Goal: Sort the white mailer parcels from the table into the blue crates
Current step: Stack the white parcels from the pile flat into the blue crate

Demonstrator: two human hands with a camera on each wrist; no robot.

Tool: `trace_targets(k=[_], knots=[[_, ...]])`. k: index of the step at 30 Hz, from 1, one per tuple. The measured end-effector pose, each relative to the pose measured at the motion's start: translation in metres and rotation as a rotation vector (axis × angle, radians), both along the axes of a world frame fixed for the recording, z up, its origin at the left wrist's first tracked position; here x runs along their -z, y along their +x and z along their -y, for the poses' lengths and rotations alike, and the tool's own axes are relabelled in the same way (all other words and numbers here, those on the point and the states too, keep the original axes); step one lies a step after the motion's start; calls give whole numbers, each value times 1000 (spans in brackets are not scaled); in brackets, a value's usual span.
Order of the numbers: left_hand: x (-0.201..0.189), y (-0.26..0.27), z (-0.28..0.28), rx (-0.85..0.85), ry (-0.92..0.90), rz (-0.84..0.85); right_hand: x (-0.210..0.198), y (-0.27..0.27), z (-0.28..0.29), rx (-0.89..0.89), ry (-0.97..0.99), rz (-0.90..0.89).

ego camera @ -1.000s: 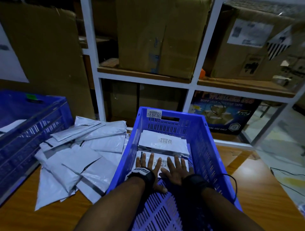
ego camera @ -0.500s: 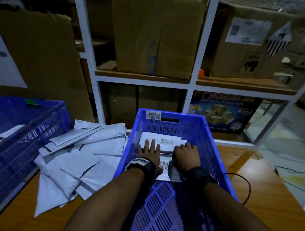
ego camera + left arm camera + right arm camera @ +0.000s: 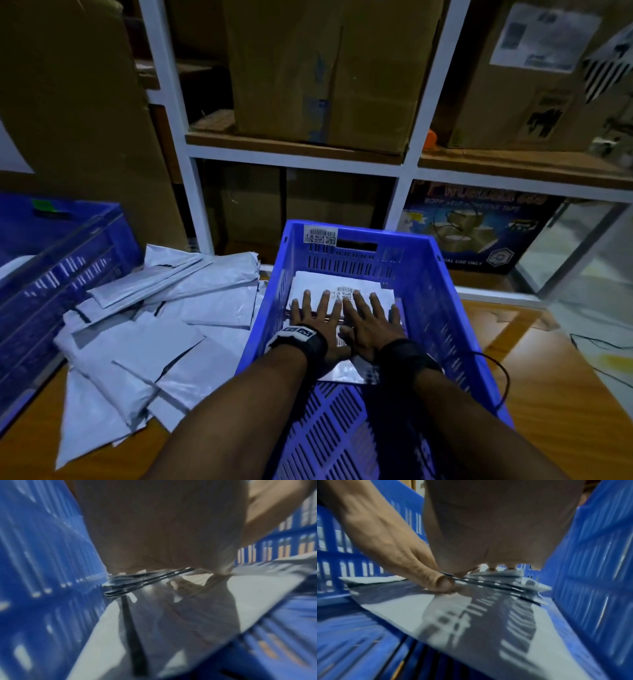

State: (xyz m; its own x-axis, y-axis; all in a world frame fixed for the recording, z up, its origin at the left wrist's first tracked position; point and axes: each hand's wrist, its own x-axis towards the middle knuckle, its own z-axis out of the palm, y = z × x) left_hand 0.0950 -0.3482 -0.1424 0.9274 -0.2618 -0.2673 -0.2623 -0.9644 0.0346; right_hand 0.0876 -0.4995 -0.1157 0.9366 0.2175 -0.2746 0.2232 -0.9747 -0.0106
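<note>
A blue crate (image 3: 442, 301) stands in front of me on the wooden table, with a stack of white mailer parcels (image 3: 380, 291) lying flat at its far end. My left hand (image 3: 318, 318) and right hand (image 3: 371, 322) lie side by side on top of that stack, fingers straight and spread, palms pressing down. The right wrist view shows the stack's edges (image 3: 496, 585) under my palm and the left thumb (image 3: 440, 582) on the top parcel. The left wrist view is blurred, showing my palm on the stacked parcels (image 3: 145, 581). A loose heap of white mailers (image 3: 147, 329) lies left of the crate.
A second blue crate (image 3: 58, 274) stands at the table's left edge, beside the heap. White shelving (image 3: 298, 157) with large cardboard boxes rises behind the table. A black cable (image 3: 500, 370) runs from my right wrist over the crate's right rim. Bare wooden tabletop (image 3: 565, 377) shows on the right.
Both hands slid further toward the crate's far end, onto the stack. My right hand, curled half a second ago, is now flat with fingers spread.
</note>
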Motion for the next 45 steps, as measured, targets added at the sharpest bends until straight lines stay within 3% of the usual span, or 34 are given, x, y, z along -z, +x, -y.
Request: trace_targets(k=[11, 18, 20, 23, 26, 30, 39, 45], knots=[[1, 30, -3, 2, 45, -85, 3, 11, 4, 6, 31, -59], [-7, 27, 0, -7, 41, -44, -4, 13, 6, 14, 61, -98], [-20, 23, 1, -58, 11, -3, -17, 12, 7, 6, 58, -9], [-50, 14, 7, -118, -44, 120, -41, 7, 8, -17, 50, 265], [-85, 5, 13, -108, -88, 248, -69, 4, 8, -66, 63, 492], [-141, -8, 10, -57, -80, 447, -112, -6, 3, -114, 102, 667], [-237, -64, -52, -25, -102, 583, -193, -33, -51, -280, 205, 858], [-272, -90, -142, 25, -53, 701, -235, -50, -122, -355, 174, 928]])
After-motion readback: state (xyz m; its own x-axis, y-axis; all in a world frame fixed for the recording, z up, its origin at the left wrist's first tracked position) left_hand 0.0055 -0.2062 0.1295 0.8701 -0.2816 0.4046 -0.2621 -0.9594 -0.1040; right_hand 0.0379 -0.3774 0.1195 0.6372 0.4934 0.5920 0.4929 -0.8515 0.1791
